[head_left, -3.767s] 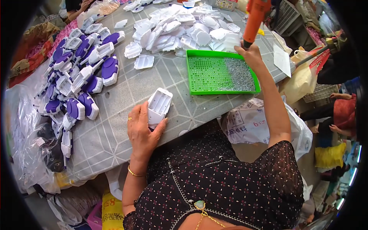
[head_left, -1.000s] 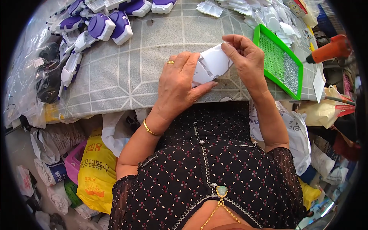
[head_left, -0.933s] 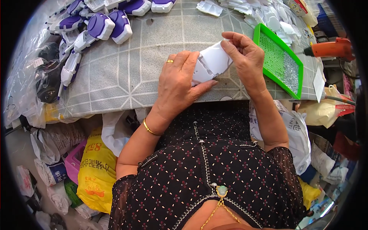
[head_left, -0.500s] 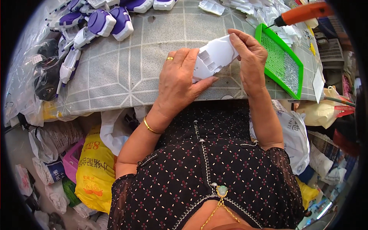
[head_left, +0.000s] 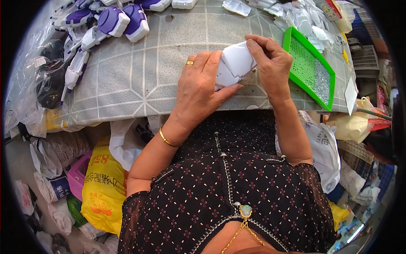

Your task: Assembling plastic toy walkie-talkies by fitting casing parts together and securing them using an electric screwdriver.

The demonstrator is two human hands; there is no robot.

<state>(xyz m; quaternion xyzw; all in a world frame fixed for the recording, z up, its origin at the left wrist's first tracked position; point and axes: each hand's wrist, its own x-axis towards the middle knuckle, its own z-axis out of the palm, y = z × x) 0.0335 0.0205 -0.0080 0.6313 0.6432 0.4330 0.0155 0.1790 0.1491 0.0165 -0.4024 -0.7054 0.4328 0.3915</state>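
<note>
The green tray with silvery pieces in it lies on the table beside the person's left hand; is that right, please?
Not quite: the head view shows the green tray, with silvery pieces in it, on the table beside the right hand.

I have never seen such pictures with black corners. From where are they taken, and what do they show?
No robot is here. A wide fisheye camera on the person's head looks down, so straight edges curve. The bare hands are the person's own: the left hand grips a white plastic piece, and the right hand holds its upper right end. On the grey table lie purple-and-white parts at upper left, loose white pieces at upper right, and a green tray partly covered with small silvery bits.
</note>
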